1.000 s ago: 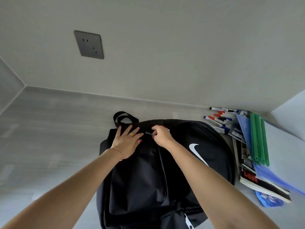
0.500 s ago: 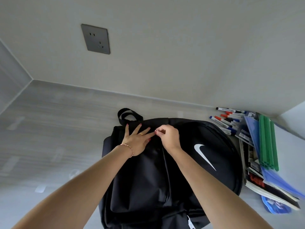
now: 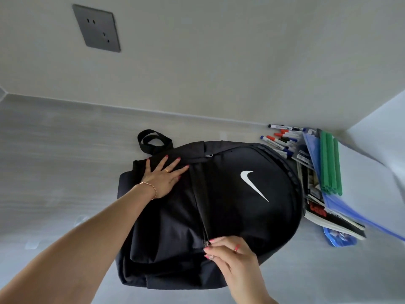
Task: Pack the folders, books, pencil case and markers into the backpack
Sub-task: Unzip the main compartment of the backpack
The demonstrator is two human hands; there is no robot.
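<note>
Pinching the small metal zipper pull (image 3: 206,244) between thumb and fingertips, right hand (image 3: 232,253) sits at near end of the main zip on the black soft fabric backpack (image 3: 219,205); left hand (image 3: 163,177) lies flat, fingers spread, pressing the far left top of the bag, holding nothing. Backpack lies flat mid-floor, limp cloth, likely light and floppy, so needs pinning while zip runs; best held by the zip pull or the black webbing loop handle (image 3: 153,141) at far end. Inside not visible, cannot tell contents. Right of bag, unpacked: red and blue capped white markers (image 3: 282,140) far right, translucent blue plastic folders with green spines (image 3: 328,163) stacked on glossy books (image 3: 328,218), slippery pile; blue pencil case (image 3: 338,239) poking out near side
</note>
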